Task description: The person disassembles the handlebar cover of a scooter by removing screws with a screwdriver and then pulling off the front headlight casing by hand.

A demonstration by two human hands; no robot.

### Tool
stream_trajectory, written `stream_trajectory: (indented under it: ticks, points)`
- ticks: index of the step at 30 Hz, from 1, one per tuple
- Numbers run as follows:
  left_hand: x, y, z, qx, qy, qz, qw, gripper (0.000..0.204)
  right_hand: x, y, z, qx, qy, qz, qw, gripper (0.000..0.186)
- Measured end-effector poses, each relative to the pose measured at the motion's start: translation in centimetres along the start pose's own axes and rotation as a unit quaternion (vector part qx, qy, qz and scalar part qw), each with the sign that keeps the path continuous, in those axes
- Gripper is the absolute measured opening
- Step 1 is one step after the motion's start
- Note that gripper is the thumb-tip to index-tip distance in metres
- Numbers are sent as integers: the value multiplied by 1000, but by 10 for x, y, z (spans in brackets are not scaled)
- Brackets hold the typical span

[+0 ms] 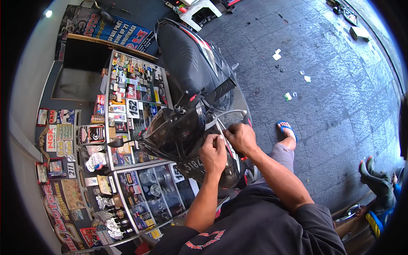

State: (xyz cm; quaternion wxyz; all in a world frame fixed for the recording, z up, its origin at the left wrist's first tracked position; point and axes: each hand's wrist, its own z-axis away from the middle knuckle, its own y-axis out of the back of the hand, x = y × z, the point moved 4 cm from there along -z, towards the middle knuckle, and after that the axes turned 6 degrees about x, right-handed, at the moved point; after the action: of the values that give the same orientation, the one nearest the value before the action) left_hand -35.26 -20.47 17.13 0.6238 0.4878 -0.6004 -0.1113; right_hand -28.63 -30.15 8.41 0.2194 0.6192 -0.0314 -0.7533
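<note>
A black motor scooter [178, 57] with red and white trim stands in front of me, its handlebar end nearest. Both my hands are at its front panel, just below the silver brake lever [225, 114]. My left hand [213, 155] is closed, thumb pressed against the curled fingers. Close beside it, my right hand [241, 138] is also closed, fingers bent in toward the panel's edge. Whatever sits between the fingers of either hand is hidden. Left of my hands, the dark handlebar cowl [163, 131] looks opened up. A black grip [223, 88] sticks out beyond the lever.
A glass display case [111, 127] full of small boxed parts stands close on the left. A white stool [199, 12] is at the back. Scraps of packaging [288, 97] lie on the tiled floor [335, 97]. Another person's legs [376, 180] show at lower right.
</note>
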Motion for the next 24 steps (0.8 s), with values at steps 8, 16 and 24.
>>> stream_trajectory:
  ticks: [8, 16, 24]
  points:
    - [47, 34, -36, -117, -102, -259, 953, 41, 5, -40, 6, -39, -32, -322, 946, 31]
    - [54, 7, -56, -255, -67, -446, 855, 67, -16, -73, -9, -151, -166, -610, 760, 22]
    - [46, 2, -53, -226, -46, -470, 852, 63, -24, -80, -28, -116, -231, -714, 651, 18]
